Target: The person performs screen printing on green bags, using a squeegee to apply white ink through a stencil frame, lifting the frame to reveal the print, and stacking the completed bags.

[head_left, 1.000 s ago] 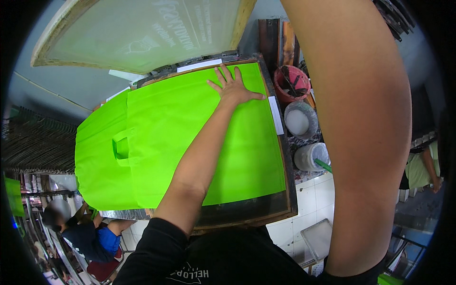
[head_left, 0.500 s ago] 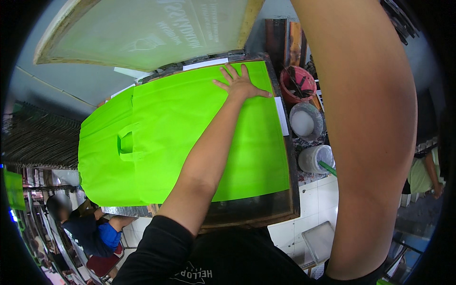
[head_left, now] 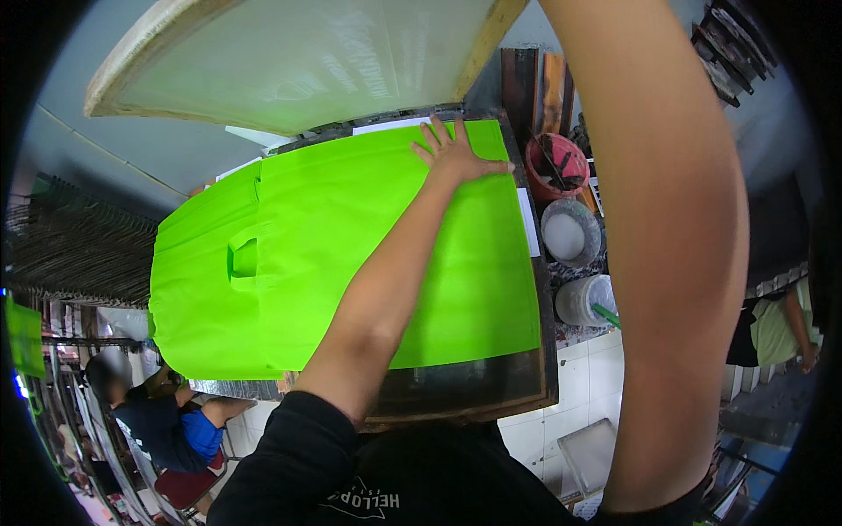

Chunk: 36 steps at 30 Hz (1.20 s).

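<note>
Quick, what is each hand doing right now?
Left hand: open, fingers spread, pressed flat on the bright green bag.
Right hand: cannot be told; the raised arm runs out past the top of the picture.

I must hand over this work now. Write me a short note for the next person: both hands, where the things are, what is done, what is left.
Left hand: flat, fingers spread, pressing the far right corner of the green bag.
Right hand: out of view; only the raised arm shows.
Things: bag lies flat on the dark printing board, cut-out handle to the left. The screen frame is lifted above it. Paint tubs stand right of the board.
Done: bag laid out.
Left: no print shows on the bag yet; frame is not lowered.
</note>
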Motion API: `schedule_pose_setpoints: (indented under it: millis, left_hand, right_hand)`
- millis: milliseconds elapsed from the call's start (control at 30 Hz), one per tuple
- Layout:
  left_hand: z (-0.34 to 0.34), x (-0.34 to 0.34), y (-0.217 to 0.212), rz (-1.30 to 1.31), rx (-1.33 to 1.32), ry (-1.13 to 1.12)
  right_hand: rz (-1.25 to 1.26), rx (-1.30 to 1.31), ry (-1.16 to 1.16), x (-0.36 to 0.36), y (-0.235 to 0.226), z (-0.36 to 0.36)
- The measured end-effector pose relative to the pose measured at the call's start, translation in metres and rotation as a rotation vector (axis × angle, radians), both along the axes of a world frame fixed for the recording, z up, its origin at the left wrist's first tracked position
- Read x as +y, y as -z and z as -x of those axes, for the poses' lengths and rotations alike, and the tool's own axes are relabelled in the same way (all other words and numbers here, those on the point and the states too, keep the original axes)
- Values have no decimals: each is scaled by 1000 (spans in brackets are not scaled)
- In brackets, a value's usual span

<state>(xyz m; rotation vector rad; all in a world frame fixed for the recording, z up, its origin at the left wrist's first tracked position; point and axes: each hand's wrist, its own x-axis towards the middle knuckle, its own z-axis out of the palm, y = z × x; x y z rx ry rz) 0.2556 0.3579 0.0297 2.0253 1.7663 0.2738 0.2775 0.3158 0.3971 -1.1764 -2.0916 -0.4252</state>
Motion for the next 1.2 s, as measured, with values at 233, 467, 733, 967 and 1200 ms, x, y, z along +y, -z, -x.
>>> schedule_pose_setpoints:
  millis: [233,467,733,967,1200]
  left_hand:
    - [127,-144,-120,-283,-1233,232]
    - [234,-328,-53,280,-1443,-229]
    - [224,-356,26,450,-1234,-431]
    - [225,-357,32,412,-1263,-448]
    - [225,-357,29,463,-1207,-460]
  right_hand:
    - [233,150,77,-94,52,-5]
    - [299,252,-63,-208,221,9]
    - [366,-36,-59,-225,329,15]
    - [757,43,-144,-202,276,14]
    - [736,-118,-150,-215,293,24]
